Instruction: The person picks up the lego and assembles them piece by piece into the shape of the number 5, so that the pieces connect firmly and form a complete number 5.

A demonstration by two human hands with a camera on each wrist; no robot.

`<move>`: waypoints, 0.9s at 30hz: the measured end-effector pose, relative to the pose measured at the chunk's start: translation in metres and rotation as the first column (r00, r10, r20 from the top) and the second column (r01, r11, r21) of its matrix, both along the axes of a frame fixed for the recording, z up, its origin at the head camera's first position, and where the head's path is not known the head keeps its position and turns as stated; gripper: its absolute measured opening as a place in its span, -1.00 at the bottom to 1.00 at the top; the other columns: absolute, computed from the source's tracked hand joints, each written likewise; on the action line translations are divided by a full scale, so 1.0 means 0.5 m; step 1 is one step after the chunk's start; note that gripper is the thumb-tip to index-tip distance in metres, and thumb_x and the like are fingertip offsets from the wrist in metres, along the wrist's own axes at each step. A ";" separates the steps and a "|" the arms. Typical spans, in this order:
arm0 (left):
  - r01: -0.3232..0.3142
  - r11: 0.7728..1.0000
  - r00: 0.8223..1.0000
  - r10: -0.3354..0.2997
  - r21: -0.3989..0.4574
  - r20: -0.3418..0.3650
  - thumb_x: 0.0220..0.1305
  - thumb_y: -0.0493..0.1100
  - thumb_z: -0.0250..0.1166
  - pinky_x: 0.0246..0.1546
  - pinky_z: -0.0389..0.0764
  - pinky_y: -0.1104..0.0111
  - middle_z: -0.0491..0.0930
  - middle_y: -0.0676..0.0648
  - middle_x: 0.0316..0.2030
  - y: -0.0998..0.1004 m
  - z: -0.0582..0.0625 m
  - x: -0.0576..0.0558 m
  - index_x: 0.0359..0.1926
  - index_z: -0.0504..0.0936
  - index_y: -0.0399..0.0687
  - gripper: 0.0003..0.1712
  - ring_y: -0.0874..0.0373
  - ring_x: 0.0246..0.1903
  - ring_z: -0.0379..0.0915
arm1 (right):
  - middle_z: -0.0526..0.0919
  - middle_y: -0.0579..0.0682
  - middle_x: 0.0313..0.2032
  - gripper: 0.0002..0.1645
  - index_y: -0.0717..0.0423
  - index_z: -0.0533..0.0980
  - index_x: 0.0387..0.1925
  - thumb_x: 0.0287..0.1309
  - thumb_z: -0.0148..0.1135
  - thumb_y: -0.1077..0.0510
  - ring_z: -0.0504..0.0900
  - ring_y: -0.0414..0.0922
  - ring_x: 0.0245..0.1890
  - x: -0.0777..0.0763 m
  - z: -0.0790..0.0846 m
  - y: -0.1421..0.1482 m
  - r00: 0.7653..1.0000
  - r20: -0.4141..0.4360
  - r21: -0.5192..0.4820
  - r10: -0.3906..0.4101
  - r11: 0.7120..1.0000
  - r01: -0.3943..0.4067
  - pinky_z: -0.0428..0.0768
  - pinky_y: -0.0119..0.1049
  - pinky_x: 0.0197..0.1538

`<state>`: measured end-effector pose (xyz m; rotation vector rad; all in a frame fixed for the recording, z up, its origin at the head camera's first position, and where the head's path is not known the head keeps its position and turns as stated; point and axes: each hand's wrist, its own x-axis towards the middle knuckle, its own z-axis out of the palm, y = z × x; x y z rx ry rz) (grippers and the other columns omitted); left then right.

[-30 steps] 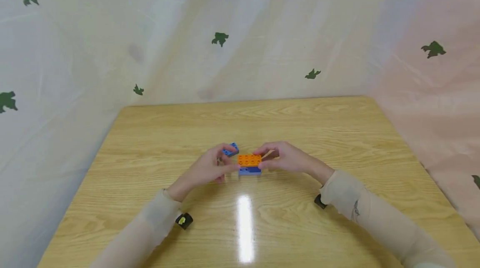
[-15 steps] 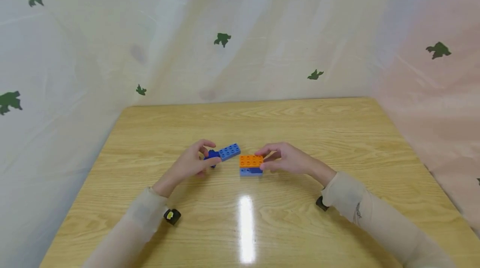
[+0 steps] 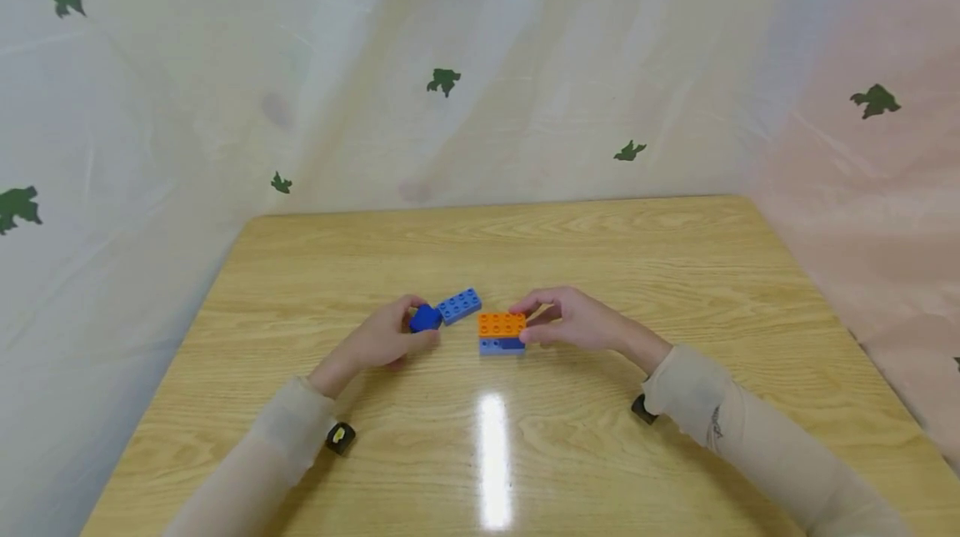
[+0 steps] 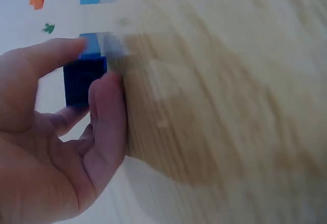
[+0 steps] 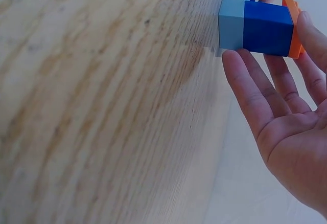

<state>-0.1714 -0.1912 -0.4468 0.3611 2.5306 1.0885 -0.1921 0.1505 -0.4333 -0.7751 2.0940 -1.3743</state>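
Observation:
My left hand pinches a dark blue toy brick, with a plain face of it showing; in the left wrist view its fingers lie on either side of the dark blue brick. Touching or very near this brick is a lighter blue studded brick on the table. My right hand holds the right end of a small stack, thumb in front and index finger behind. The stack has an orange brick on top, a dark blue brick in the middle and a light blue brick below.
The wooden table carries all the bricks. A pale curtain with green leaf and bird shapes hangs behind it. Black wrist cameras sit under both sleeves. A bright reflection lies in front of the stack.
My left hand has left the orange brick, moved left and taken hold of the dark blue brick, whose studs have turned out of sight. My right hand stays at the stack.

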 end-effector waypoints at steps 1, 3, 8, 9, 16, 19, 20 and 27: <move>0.031 0.998 0.998 -0.033 -0.055 -0.048 0.37 -0.01 0.37 -0.35 0.63 0.22 0.55 -0.20 -0.12 0.002 -0.001 0.003 0.28 0.40 -0.21 -0.39 0.07 -0.37 0.49 | 0.58 0.07 0.15 -0.55 0.07 0.59 0.17 0.29 0.41 0.07 0.66 0.07 0.05 0.000 0.000 0.000 1.000 0.001 -0.001 0.000 1.000 0.000 0.73 -0.02 -0.14; 0.069 0.986 0.987 -0.089 -0.149 -0.135 0.38 -0.02 0.35 -0.16 0.66 0.12 0.54 -0.25 -0.05 0.005 -0.004 0.007 0.28 0.41 -0.25 -0.40 0.02 -0.22 0.53 | 0.58 0.08 0.16 -0.55 0.09 0.58 0.17 0.29 0.40 0.08 0.67 0.07 0.05 0.000 0.000 0.001 1.000 0.003 -0.005 0.002 1.000 -0.002 0.73 -0.02 -0.14; 0.047 0.979 0.978 -0.086 -0.199 -0.193 0.38 -0.03 0.35 0.01 0.63 -0.01 0.52 -0.33 0.05 0.009 -0.006 0.013 0.31 0.41 -0.27 -0.37 -0.07 -0.08 0.55 | 0.57 0.06 0.19 -0.55 0.06 0.59 0.17 0.29 0.40 0.07 0.67 0.05 0.05 -0.002 -0.001 0.001 1.000 0.009 0.005 -0.003 1.000 0.003 0.73 -0.03 -0.13; 0.043 0.981 0.978 -0.081 -0.190 -0.193 0.37 -0.03 0.36 0.00 0.64 0.00 0.52 -0.32 0.04 0.009 -0.007 0.013 0.31 0.41 -0.27 -0.37 -0.07 -0.08 0.54 | 0.57 0.05 0.19 -0.55 0.05 0.59 0.17 0.29 0.41 0.07 0.66 0.05 0.05 -0.002 -0.002 0.000 1.000 0.010 0.010 -0.005 1.000 0.005 0.73 -0.03 -0.12; 0.090 0.994 0.984 -0.097 -0.058 -0.149 0.33 -0.08 0.41 -0.17 0.62 0.20 0.58 -0.18 -0.07 0.000 -0.006 0.004 0.19 0.49 -0.29 -0.46 0.06 -0.23 0.50 | 0.57 0.06 0.20 -0.55 0.06 0.58 0.18 0.30 0.40 0.08 0.65 0.07 0.08 -0.003 -0.001 0.000 1.000 0.010 0.018 -0.006 1.000 0.006 0.73 -0.03 -0.11; 0.072 0.997 0.996 -0.069 0.042 -0.058 0.33 -0.07 0.42 -0.32 0.60 0.27 0.59 -0.16 -0.12 -0.007 -0.002 0.000 0.18 0.49 -0.27 -0.46 0.10 -0.34 0.50 | 0.57 0.06 0.19 -0.55 0.05 0.58 0.18 0.30 0.40 0.08 0.65 0.06 0.07 -0.002 0.000 0.000 1.000 0.015 0.015 -0.008 1.000 0.008 0.72 -0.02 -0.11; 0.047 0.995 0.999 -0.047 0.084 -0.005 0.33 -0.06 0.42 -0.36 0.61 0.28 0.58 -0.17 -0.13 -0.010 -0.001 0.000 0.20 0.48 -0.26 -0.44 0.09 -0.37 0.50 | 0.57 0.06 0.18 -0.55 0.05 0.58 0.18 0.30 0.40 0.08 0.66 0.05 0.06 -0.002 0.001 0.000 1.000 0.017 0.014 -0.008 1.000 0.008 0.72 -0.01 -0.11; -0.161 0.894 0.926 -0.010 0.418 0.378 0.33 -0.08 0.42 -0.11 0.72 0.11 0.52 -0.32 0.07 -0.011 0.006 0.002 0.35 0.28 -0.28 -0.26 -0.10 -0.12 0.67 | 0.57 0.08 0.17 -0.55 0.09 0.58 0.19 0.31 0.39 0.09 0.66 0.03 0.04 0.000 0.004 0.000 1.000 0.020 0.008 0.000 1.000 0.000 0.72 0.00 -0.10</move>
